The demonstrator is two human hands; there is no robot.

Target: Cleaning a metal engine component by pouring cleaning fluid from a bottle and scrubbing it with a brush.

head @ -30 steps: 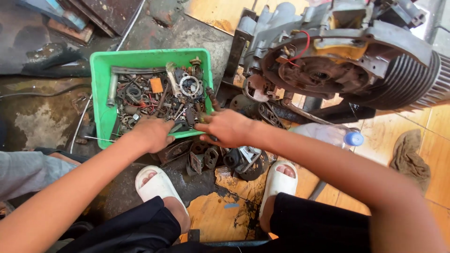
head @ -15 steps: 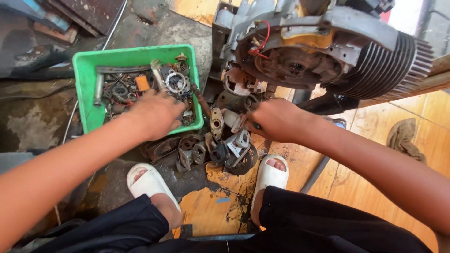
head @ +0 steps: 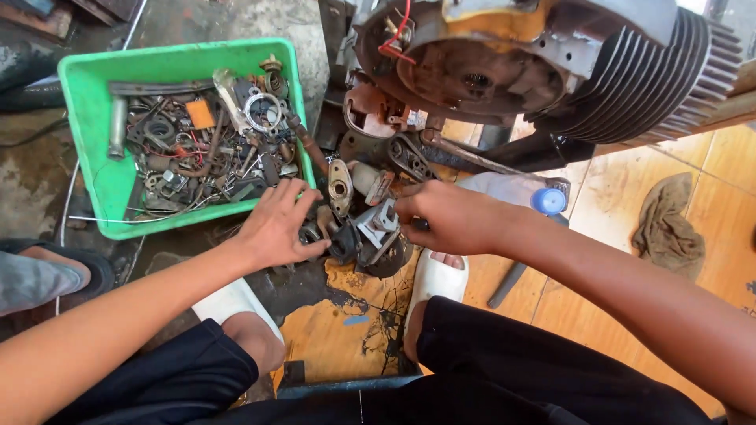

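Down on the floor by the green tray (head: 94, 118), the left hand (head: 276, 224) rests fingers spread on small greasy metal bits (head: 335, 236). The right hand (head: 445, 216) pinches a grey metal block (head: 378, 224) w/ bent fingers. It's prob. heavy, hard & slippery, so grip the flat sides.

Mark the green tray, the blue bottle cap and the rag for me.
green tray (head: 94, 86): head view, bare left wall.
blue bottle cap (head: 549, 201): head view, top of the cap.
rag (head: 665, 224): head view, middle of the crumpled cloth.
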